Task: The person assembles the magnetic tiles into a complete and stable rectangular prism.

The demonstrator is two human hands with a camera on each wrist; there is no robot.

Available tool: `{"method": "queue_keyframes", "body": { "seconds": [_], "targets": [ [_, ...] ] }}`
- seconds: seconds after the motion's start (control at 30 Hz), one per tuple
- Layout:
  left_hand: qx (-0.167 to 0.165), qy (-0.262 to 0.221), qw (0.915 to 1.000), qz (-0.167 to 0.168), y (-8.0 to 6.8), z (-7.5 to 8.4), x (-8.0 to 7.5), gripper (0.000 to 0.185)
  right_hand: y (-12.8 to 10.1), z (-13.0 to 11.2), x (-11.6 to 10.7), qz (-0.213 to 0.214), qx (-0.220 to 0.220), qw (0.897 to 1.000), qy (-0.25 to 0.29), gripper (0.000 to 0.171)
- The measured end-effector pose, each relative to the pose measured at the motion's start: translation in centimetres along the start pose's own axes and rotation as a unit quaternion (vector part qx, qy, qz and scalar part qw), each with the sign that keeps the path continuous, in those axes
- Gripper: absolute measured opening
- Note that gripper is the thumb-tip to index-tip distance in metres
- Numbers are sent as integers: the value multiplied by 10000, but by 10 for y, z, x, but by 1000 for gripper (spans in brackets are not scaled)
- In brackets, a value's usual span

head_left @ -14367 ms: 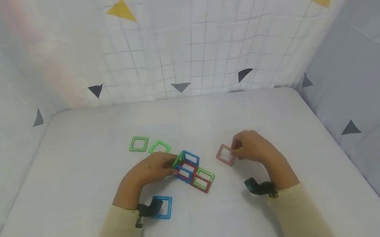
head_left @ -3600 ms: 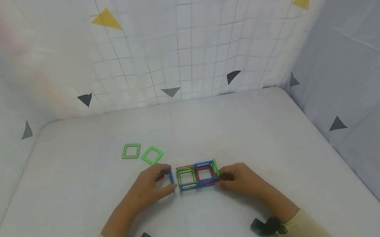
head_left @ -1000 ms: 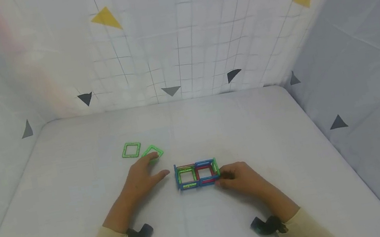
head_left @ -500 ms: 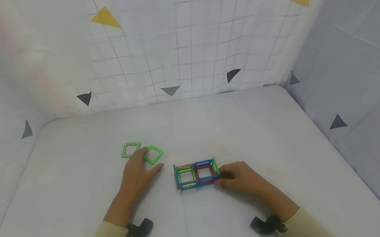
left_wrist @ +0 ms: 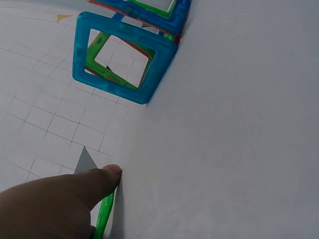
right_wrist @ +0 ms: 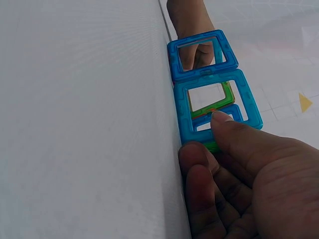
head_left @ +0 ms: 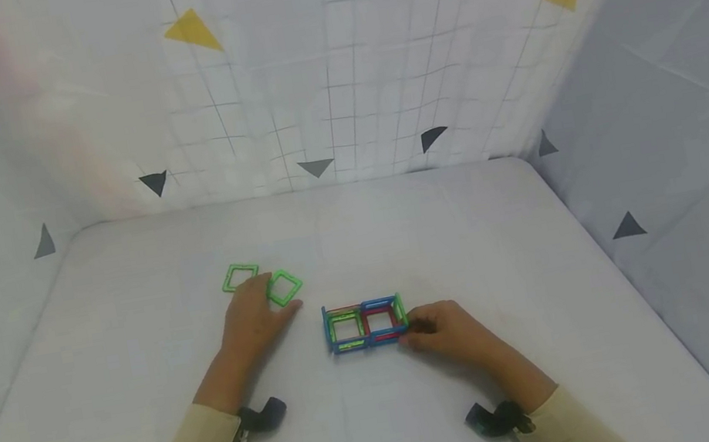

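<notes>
A two-cell box of blue, green and red magnetic square tiles [head_left: 365, 323] stands on the white table [head_left: 401, 244]. My right hand [head_left: 423, 328] pinches its right end, thumb [right_wrist: 224, 125] on the top blue frame [right_wrist: 215, 102], fingers curled below. My left hand [head_left: 263, 306] lies left of the box, straight fingers resting on a loose green square tile [head_left: 285, 287]. In the left wrist view a fingertip [left_wrist: 107, 177] touches the table beside that tile's green edge [left_wrist: 103, 219], and the box's blue end frame [left_wrist: 122, 59] stands apart from it.
A second loose green tile [head_left: 239, 276] lies just left of the first. Sheet-covered walls with triangle marks [head_left: 316, 167] close in the table at the back and both sides. The table's right edge [head_left: 579, 215] runs near the grey wall.
Over the last second my left hand slid away from the box's left end, up and left onto the nearer green tile. The right hand and the box stayed put.
</notes>
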State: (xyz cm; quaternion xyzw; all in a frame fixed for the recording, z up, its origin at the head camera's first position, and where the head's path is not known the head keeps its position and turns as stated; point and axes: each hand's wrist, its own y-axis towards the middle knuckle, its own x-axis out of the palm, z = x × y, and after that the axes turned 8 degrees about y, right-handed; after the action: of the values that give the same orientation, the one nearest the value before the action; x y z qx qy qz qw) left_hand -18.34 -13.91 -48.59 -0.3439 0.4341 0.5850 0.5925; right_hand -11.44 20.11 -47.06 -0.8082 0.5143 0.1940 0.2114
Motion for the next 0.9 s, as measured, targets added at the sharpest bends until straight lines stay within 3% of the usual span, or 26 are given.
{"method": "queue_keyframes", "body": {
  "seconds": [0.27,0.57,0.9],
  "targets": [
    [-84,266,9996,52,1,3,0,64,1,-1,0,48,80,10000,-18,14],
    [-131,14,9999,-101,-4,6,-3,59,-1,0,0,50,138,9999,-51,16],
    [224,-204,9995,-2,-9,14,-16,57,0,-1,0,29,146,9999,-11,17]
  ]
}}
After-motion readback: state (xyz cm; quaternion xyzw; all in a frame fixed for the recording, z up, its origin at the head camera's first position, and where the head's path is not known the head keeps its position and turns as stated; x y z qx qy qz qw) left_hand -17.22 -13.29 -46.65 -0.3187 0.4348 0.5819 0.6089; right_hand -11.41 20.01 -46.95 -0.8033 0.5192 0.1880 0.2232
